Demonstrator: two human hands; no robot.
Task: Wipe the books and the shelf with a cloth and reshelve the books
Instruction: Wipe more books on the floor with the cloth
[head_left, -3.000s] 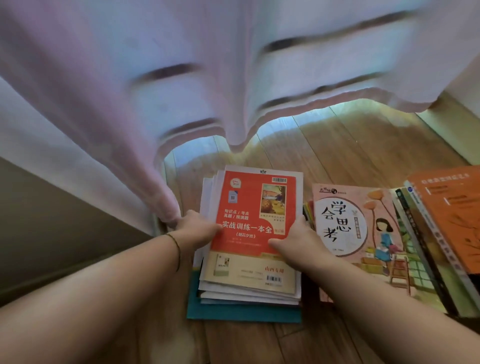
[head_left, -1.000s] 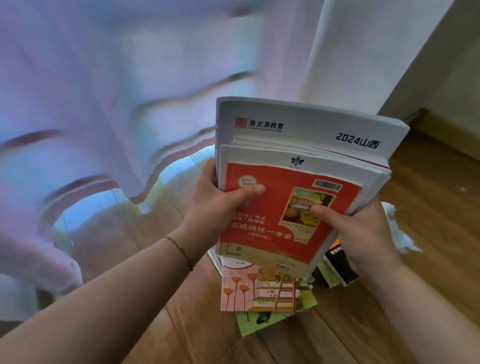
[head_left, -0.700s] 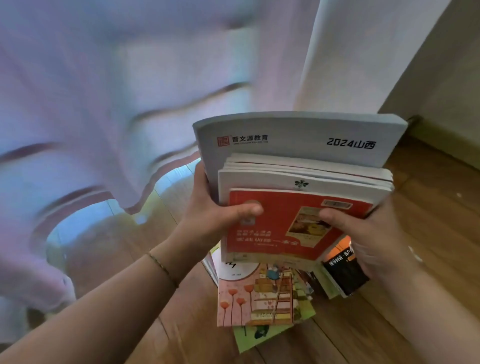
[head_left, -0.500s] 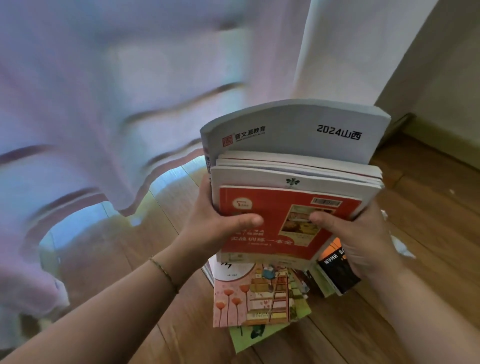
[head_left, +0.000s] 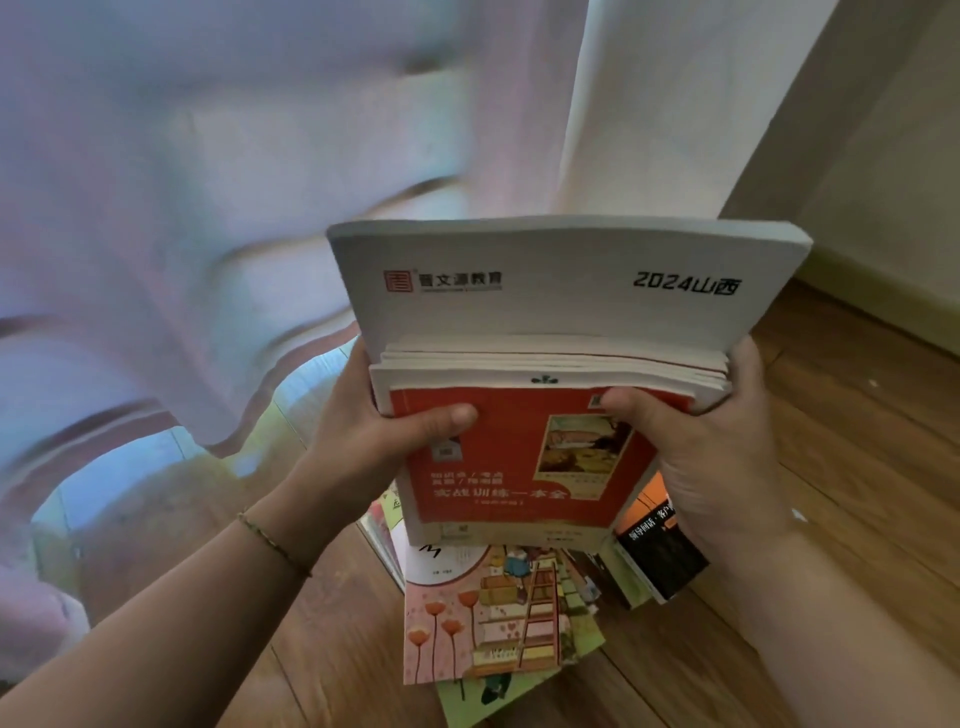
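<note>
Presently held: stack of books (head_left: 550, 364), upright at centre frame, long axis running nine to three o'clock, red workbook (head_left: 519, 467) facing the holder, grey-white book (head_left: 561, 280) tallest behind. Left hand (head_left: 374, 447) grips the nine o'clock edge, right hand (head_left: 711, 447) the three o'clock edge, thumbs across the red cover; both equally near. Remaining books (head_left: 493, 623) lie on the wooden floor (head_left: 857, 467) at six o'clock. Shelf and cloth: not visible.
</note>
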